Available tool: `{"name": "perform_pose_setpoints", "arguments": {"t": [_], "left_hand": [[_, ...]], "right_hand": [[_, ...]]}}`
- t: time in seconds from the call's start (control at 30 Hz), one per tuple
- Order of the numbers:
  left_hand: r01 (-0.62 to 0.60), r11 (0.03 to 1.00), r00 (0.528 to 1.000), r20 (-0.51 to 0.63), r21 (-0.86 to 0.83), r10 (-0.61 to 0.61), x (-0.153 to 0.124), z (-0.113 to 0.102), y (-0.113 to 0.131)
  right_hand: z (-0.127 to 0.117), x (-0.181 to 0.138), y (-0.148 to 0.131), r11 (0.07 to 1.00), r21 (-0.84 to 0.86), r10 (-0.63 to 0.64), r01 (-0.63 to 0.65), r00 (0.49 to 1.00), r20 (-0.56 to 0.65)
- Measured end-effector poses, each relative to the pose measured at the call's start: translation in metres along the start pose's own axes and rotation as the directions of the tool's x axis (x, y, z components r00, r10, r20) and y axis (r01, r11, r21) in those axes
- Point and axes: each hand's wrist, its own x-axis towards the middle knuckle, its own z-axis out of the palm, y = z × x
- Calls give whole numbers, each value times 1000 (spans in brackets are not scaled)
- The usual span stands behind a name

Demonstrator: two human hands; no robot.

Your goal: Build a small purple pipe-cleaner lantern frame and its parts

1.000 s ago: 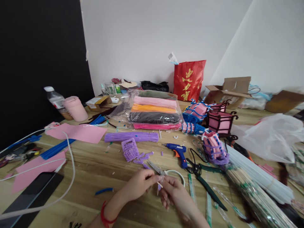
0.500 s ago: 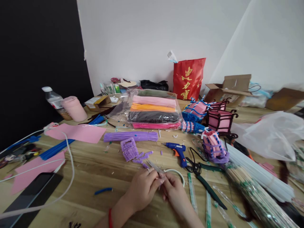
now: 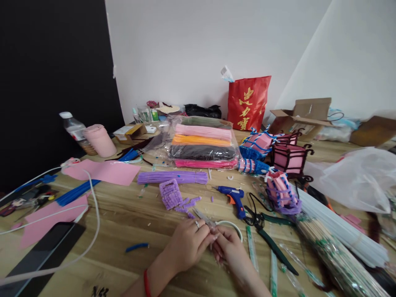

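Observation:
My left hand (image 3: 189, 242) and my right hand (image 3: 228, 248) meet low in the middle, fingertips pinched together. Whatever they pinch is too small or hidden to make out. Just beyond them lie scissors (image 3: 203, 216) with a pale handle loop, partly covered by my fingers. Past the blades are short purple pipe cleaner pieces (image 3: 188, 203) and a small purple openwork box (image 3: 170, 193) made of fuzzy strips. A bundle of purple pipe cleaners (image 3: 172, 177) lies behind that. To the right rests a blue glue gun (image 3: 234, 200), beside green-handled cutters (image 3: 259, 223).
Packs of coloured pipe cleaners (image 3: 202, 141) stand behind, with a red bag (image 3: 249, 103) at the wall. Pink and blue lanterns (image 3: 280, 192), white pipe cleaners (image 3: 338, 227) and bundled sticks (image 3: 332, 247) fill the right. A phone (image 3: 40, 251) and white cable (image 3: 97, 214) lie left.
The whole view has shifted slightly, so things sit a little further right. My hands stay together, with the fingers of my right hand slightly moved. The scissors stay on the table.

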Motion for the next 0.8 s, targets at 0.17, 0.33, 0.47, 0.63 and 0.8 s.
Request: {"name": "perform_pose_setpoints", "arguments": {"t": [0.17,0.33,0.47,0.63,0.8], "left_hand": [[75,995,996,-50,-69,-78,2,6,5],[154,972,986,-34,-175,-162,4,7,5],[116,982,993,3,-148,-117,4,4,2],[103,978,995,38,-182,-97,3,1,3],[268,835,955,20,-481,-295,3,12,11]], "right_hand": [[-1,0,4,994,-108,-39,34,998,-48],[-1,-5,-1,869,-429,-320,246,941,-109],[-3,-9,-6,692,-636,-522,342,845,-114],[-2,-9,-3,644,-691,-551,328,826,-121],[2,-13,0,529,-768,-638,361,766,-80]]}}
